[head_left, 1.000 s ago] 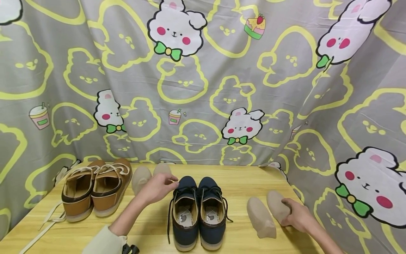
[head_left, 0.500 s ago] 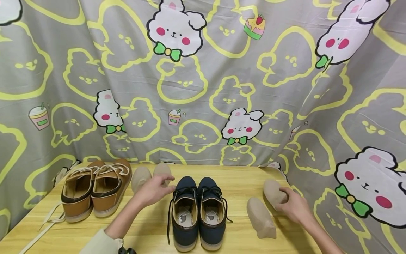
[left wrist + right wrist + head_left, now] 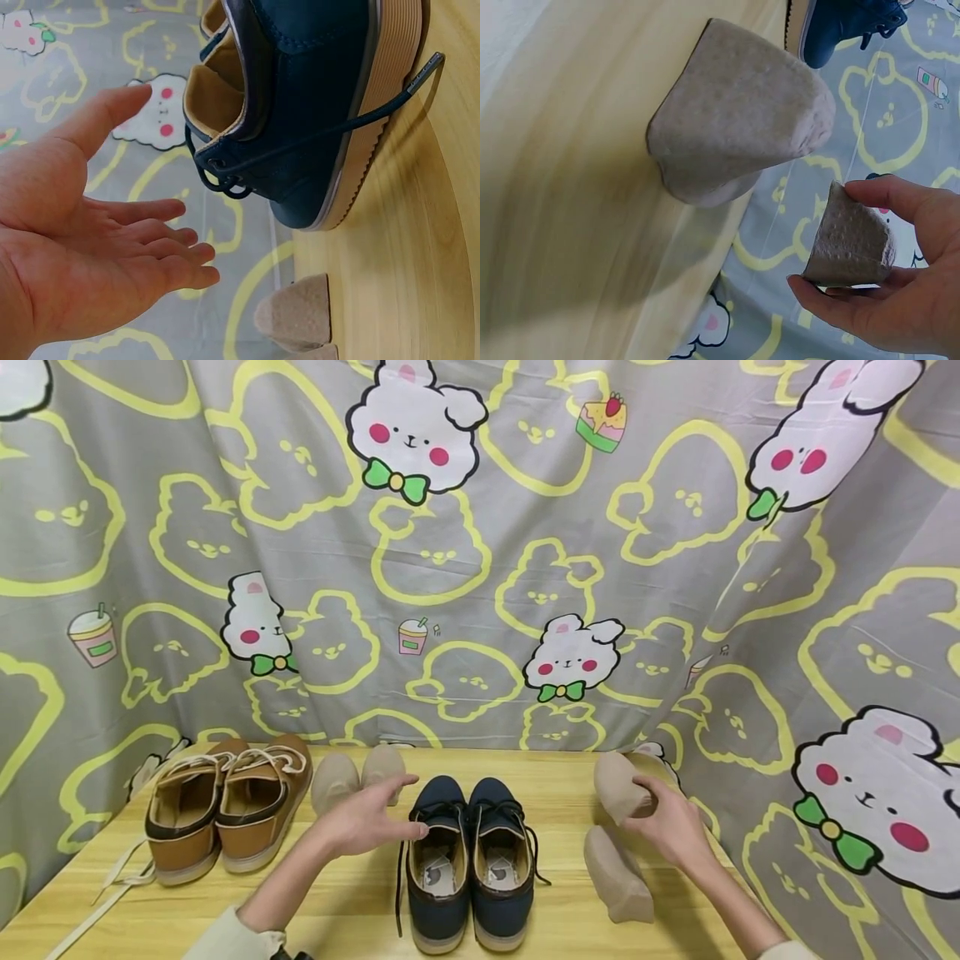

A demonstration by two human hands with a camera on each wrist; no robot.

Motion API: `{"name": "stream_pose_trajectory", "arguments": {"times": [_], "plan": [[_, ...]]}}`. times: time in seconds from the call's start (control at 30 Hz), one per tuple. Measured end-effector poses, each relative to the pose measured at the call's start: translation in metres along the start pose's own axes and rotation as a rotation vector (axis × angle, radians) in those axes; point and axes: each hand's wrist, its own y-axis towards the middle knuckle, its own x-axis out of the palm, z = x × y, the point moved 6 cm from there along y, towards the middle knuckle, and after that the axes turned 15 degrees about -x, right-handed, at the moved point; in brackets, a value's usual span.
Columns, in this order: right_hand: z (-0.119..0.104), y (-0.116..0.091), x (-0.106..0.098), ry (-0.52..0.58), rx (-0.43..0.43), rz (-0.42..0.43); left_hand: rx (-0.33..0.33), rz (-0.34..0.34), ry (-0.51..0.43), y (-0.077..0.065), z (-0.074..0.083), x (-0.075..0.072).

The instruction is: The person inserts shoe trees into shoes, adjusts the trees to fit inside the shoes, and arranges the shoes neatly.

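Note:
A pair of navy lace-up shoes, the left shoe [image 3: 437, 917] and the right shoe [image 3: 502, 914], stands side by side mid-table, heels toward me. My left hand [image 3: 360, 818] hovers beside the left shoe, thumb and fingers spread, holding nothing; in the left wrist view its palm [image 3: 67, 240] shows bare. Raised off the table at the right, a beige moulded-pulp shoe insert [image 3: 618, 783] is pinched between thumb and fingers of my right hand [image 3: 675, 831]. Its hollow end [image 3: 851, 244] faces the right wrist camera. Just nearer lies its twin insert [image 3: 617, 872].
Tan shoes [image 3: 251, 827] with loose cream laces stand at the left. Beside them, two more beige inserts [image 3: 333, 777] lie behind my left hand. A patterned grey curtain [image 3: 465, 568] borders the wooden table [image 3: 562, 893] at the back and sides.
My right hand has lifted the farther insert and carried it leftward and away from me. The left hand's fingers have spread, and it has moved slightly nearer to me.

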Motion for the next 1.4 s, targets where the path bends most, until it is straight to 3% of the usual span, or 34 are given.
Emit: {"name": "stream_pose_trajectory", "arguments": {"times": [0.1,0.27,0.5,0.87,1.1,1.4], "plan": [[-0.005,0.002,0.000,0.010,-0.014,0.014,-0.014,-0.042,-0.014,0.000,-0.001,0.003],[-0.011,0.006,0.000,0.010,-0.024,0.024,-0.015,-0.051,-0.021,0.000,-0.002,0.005],[-0.026,0.010,0.003,0.047,-0.023,-0.029,-0.016,-0.071,-0.032,-0.003,-0.003,0.009],[-0.044,0.017,0.007,0.061,-0.037,-0.025,0.043,-0.324,-0.064,-0.020,-0.008,0.038],[-0.048,0.019,0.010,0.080,-0.032,-0.028,0.127,-0.278,-0.074,-0.018,-0.010,0.049],[-0.046,0.019,0.015,0.083,-0.024,-0.028,0.127,-0.271,-0.071,-0.011,-0.014,0.054]]}}
